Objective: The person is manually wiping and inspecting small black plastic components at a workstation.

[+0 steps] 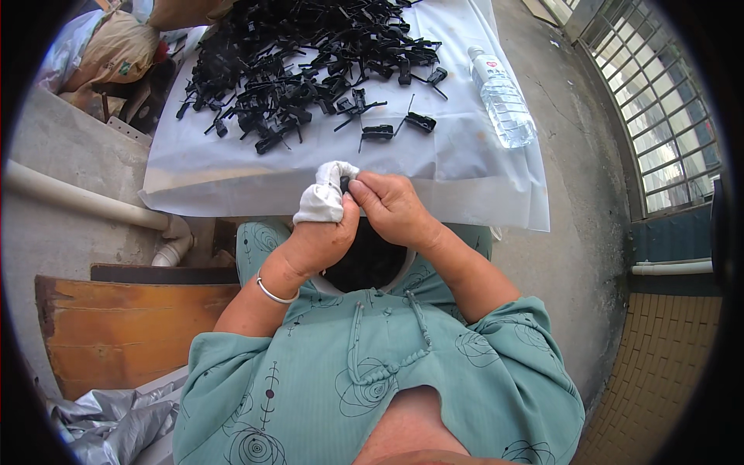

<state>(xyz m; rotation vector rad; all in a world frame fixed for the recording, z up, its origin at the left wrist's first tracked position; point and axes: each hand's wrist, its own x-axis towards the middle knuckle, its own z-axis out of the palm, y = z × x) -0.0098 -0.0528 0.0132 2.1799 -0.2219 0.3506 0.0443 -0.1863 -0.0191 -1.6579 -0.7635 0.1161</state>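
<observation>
My left hand [324,242] is raised in front of the table's near edge, its fingers covered by a white cloth [320,203] that looks like part of a glove. Between its thumb and the cloth sits a small black plastic part [346,184], mostly hidden. The thumb and bent fingers of my right hand [394,208] close on the same part from the other side. Below both hands, between my knees, a round container with a pale rim [404,266] holds dark contents that I cannot make out. Beyond the hands lies a heap of black plastic clip-like parts [310,66] with thin stems.
A translucent plastic sheet [465,182] covers the table. Toward its right edge lies a clear water bottle [504,105]. Several single black parts [377,132] lie nearer me. At left are a white pipe [85,196], a wooden board [139,329] and stuffed sacks [116,54]; a barred window [659,101] is at right.
</observation>
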